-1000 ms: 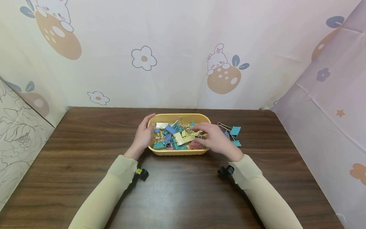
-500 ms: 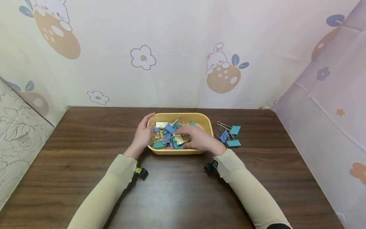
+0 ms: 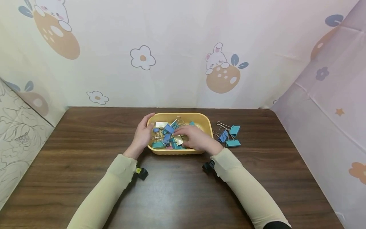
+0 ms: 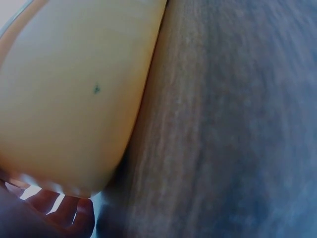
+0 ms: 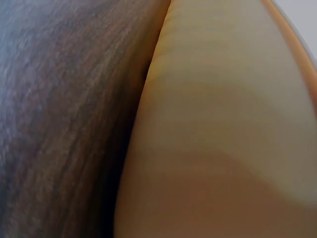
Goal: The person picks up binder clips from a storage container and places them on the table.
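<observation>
A yellow plastic basket (image 3: 199, 151) stands on the table and holds many binder clips in blue, teal, gold and pink. My left hand (image 3: 143, 133) grips the basket's left end, thumb at the inner side and fingers around the outside; several of its fingers (image 4: 79, 218) show against the wall in the left wrist view. Inside the basket, my right hand (image 3: 197, 137) reaches over the clips, thumb and fingers bent around a gold binder clip (image 3: 179, 140). The clips under that palm are hidden. A blue binder clip (image 3: 169, 128) lies just left of its fingertips.
Right of the basket, a small group of loose clips lies on the dark wooden table (image 3: 171, 190), among them a blue clip (image 3: 223, 136) and a teal clip (image 3: 233, 143). A patterned curtain (image 3: 177, 76) hangs behind the table.
My right hand has moved left and down among the clips, covering the pink ones, and the gold clip has tilted. My left hand stays on the basket.
</observation>
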`<state>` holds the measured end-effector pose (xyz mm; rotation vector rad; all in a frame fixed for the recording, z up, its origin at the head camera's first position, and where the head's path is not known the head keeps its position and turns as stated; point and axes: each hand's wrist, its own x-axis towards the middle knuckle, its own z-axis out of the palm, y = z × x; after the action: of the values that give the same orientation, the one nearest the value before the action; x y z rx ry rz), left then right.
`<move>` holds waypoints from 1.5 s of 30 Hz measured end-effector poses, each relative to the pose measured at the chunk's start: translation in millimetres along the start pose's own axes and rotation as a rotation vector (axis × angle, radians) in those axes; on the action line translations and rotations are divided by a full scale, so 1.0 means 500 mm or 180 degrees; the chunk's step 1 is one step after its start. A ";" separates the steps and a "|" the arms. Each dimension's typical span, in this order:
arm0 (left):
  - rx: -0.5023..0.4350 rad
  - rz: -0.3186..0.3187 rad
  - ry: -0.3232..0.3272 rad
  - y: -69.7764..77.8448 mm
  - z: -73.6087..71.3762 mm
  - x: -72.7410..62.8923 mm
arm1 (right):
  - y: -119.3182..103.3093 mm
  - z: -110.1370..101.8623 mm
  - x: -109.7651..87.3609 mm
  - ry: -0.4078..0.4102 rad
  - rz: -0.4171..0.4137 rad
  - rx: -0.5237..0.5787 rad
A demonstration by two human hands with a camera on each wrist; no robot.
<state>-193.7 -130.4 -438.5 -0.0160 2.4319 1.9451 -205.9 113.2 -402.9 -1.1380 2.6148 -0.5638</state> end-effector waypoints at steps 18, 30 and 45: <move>0.0015 -0.0013 0.0019 -0.003 -0.002 -0.002 | 0.004 0.006 -0.013 0.0634 0.0012 0.0279; -0.0005 0.0027 0.0034 -0.007 0.004 0.001 | 0.032 -0.038 -0.091 0.1314 -0.0011 0.0545; 0.0018 -0.0015 0.0042 -0.003 0.001 0.001 | 0.120 -0.086 -0.273 0.1895 0.0395 0.0019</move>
<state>-194.1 -130.3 -439.9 -0.0347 2.4433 1.9423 -168.9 262.6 -382.4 -0.8952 3.1384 -1.0115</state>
